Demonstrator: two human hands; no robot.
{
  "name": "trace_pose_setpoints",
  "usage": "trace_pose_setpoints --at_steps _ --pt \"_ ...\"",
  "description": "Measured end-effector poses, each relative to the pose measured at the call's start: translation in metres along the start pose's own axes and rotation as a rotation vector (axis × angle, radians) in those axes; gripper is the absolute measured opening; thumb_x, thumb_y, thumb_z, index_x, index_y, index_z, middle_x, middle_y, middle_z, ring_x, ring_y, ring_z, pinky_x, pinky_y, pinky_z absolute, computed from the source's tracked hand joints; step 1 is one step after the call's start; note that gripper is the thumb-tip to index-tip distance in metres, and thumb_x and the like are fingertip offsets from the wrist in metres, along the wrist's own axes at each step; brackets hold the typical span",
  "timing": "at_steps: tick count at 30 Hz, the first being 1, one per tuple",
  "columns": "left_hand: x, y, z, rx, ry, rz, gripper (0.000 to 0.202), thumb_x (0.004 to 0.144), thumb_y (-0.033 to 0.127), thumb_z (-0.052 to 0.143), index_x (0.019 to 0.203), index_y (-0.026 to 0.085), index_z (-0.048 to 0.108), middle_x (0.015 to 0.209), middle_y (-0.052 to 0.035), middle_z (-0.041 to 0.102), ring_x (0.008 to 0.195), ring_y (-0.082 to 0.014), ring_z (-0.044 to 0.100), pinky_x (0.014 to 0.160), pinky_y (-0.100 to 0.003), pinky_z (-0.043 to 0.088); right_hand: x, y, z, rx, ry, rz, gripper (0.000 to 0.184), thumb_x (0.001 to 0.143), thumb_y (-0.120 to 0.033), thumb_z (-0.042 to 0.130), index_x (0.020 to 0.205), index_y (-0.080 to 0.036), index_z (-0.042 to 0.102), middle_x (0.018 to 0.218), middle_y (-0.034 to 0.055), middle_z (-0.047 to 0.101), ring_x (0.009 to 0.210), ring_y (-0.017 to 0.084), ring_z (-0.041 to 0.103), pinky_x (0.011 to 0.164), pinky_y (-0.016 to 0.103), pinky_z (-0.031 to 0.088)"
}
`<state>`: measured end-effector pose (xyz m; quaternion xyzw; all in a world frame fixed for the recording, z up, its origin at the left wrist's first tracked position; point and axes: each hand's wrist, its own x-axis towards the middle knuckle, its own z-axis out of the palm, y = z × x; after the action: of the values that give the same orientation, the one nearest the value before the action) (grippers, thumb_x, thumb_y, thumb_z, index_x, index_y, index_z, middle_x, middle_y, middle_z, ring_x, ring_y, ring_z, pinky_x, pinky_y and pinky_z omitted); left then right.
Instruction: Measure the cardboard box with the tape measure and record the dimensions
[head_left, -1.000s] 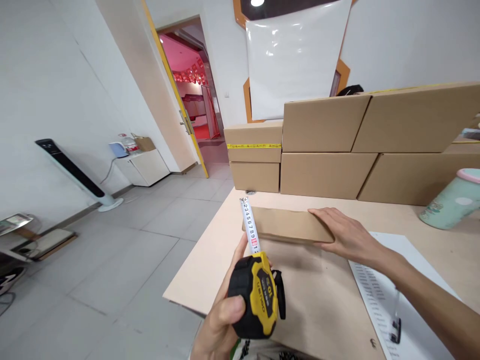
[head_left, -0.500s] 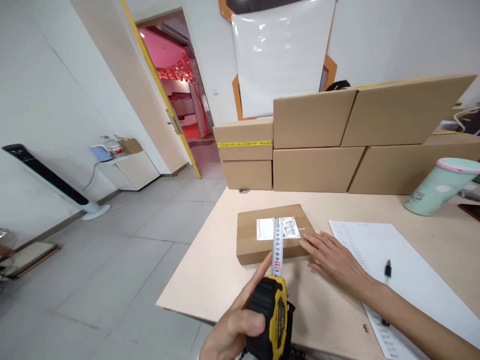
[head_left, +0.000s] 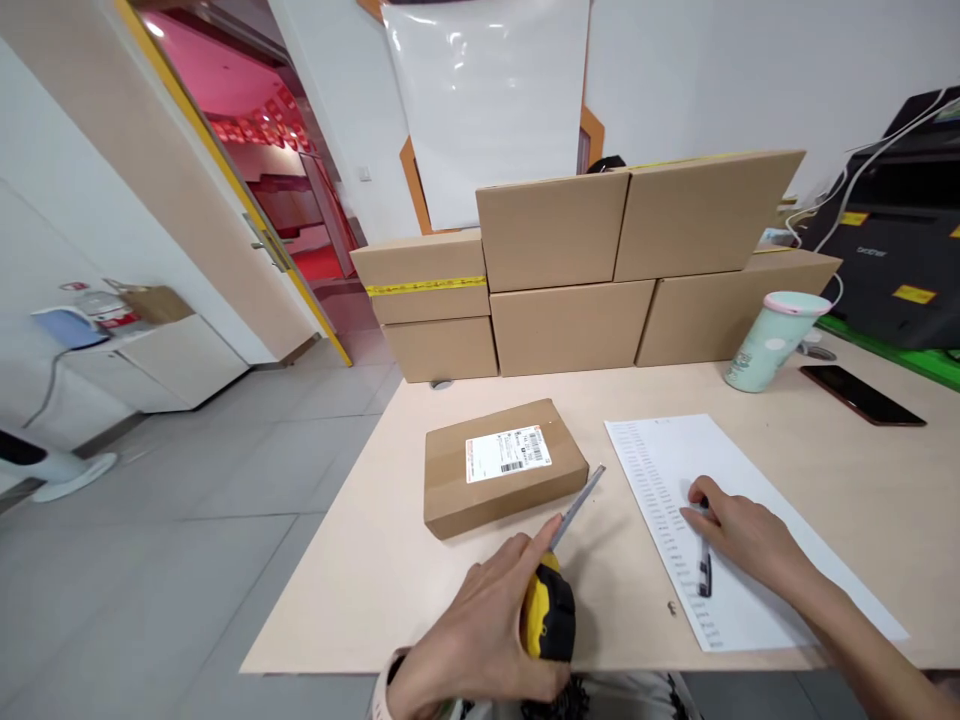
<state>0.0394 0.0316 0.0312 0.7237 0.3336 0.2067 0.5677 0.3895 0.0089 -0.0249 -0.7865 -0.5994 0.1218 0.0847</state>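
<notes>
My left hand [head_left: 495, 620] is wrapped round a yellow and black tape measure [head_left: 546, 612] near the front of the table. A short length of its blade [head_left: 581, 503] sticks out, tilted up and to the right. Just beyond lies a small brown cardboard box [head_left: 457, 497] with a white shipping label [head_left: 508, 455] on top. Over on the right, my right hand [head_left: 742, 530] has thumb and fingers closed at the upper end of a black pen [head_left: 705, 570]. The pen lies along a printed sheet of paper [head_left: 757, 590] with a column of small text down its left side.
Stacked cardboard boxes [head_left: 570, 330] line the back of the table [head_left: 360, 590]. A mint-green cup [head_left: 776, 340] and a dark phone [head_left: 862, 394] are at the right, before a black Brother printer [head_left: 885, 240]. A small dark bit [head_left: 671, 607] lies beside the paper.
My right hand has left the box and moved right to the pen on the paper. The tape measure has come off the box top and turned, with less blade out. The view has swung right.
</notes>
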Motion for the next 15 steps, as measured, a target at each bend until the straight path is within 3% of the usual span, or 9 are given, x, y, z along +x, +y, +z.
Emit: trace_pose_setpoints --at_steps 3,5,8,10,13,15 --pt "0.003 -0.010 -0.003 0.499 -0.035 -0.052 0.109 0.059 0.029 0.072 0.152 0.039 0.017 0.111 -0.0078 0.050 0.100 -0.0359 0.048 0.086 -0.050 0.036 0.002 0.002 -0.003 0.173 -0.046 -0.082 0.012 0.083 -0.032 0.044 0.088 -0.026 0.054 0.058 -0.0001 0.062 0.057 0.026 0.060 0.057 0.037 0.042" --pt "0.004 -0.015 -0.007 0.615 -0.045 -0.030 0.107 0.062 0.030 0.069 0.152 0.038 0.013 0.113 -0.0089 0.050 0.104 -0.0374 0.048 0.083 -0.049 0.038 0.001 0.006 -0.012 0.393 -0.064 -0.079 0.020 0.085 -0.036 0.045 0.090 -0.024 0.060 0.058 0.0011 0.064 0.057 0.025 0.062 0.061 0.039 0.047" --pt "0.006 -0.020 -0.014 0.688 -0.078 -0.020 0.105 0.064 0.035 0.068 0.153 0.037 0.012 0.116 -0.0112 0.050 0.110 -0.0405 0.045 0.082 -0.049 0.038 -0.007 0.013 -0.027 0.805 -0.062 -0.028 0.034 0.087 -0.049 0.049 0.100 -0.022 0.066 0.084 0.0100 0.075 0.082 0.029 0.071 0.079 0.043 0.052" --pt "0.008 -0.020 -0.017 0.730 -0.111 -0.035 0.105 0.063 0.036 0.068 0.153 0.036 0.013 0.117 -0.0117 0.049 0.111 -0.0401 0.045 0.084 -0.051 0.038 -0.013 0.015 -0.033 1.006 -0.061 0.004 0.040 0.083 -0.054 0.057 0.107 -0.023 0.066 0.106 0.0130 0.075 0.100 0.032 0.069 0.091 0.044 0.050" --pt "0.012 -0.017 -0.019 0.829 -0.153 -0.088 0.107 0.060 0.031 0.066 0.153 0.033 0.013 0.118 -0.0102 0.049 0.111 -0.0359 0.045 0.088 -0.050 0.039 -0.021 0.011 -0.032 1.085 -0.035 0.061 0.045 0.075 -0.054 0.069 0.109 -0.025 0.064 0.110 0.0129 0.074 0.104 0.031 0.068 0.087 0.041 0.053" --pt "0.017 -0.014 -0.020 0.906 -0.188 -0.131 0.108 0.057 0.029 0.064 0.153 0.030 0.013 0.118 -0.0101 0.049 0.111 -0.0340 0.045 0.088 -0.049 0.041 -0.024 0.004 -0.025 1.034 0.044 0.100 0.042 0.070 -0.053 0.074 0.099 -0.024 0.064 0.097 0.0111 0.077 0.094 0.030 0.069 0.075 0.035 0.054"
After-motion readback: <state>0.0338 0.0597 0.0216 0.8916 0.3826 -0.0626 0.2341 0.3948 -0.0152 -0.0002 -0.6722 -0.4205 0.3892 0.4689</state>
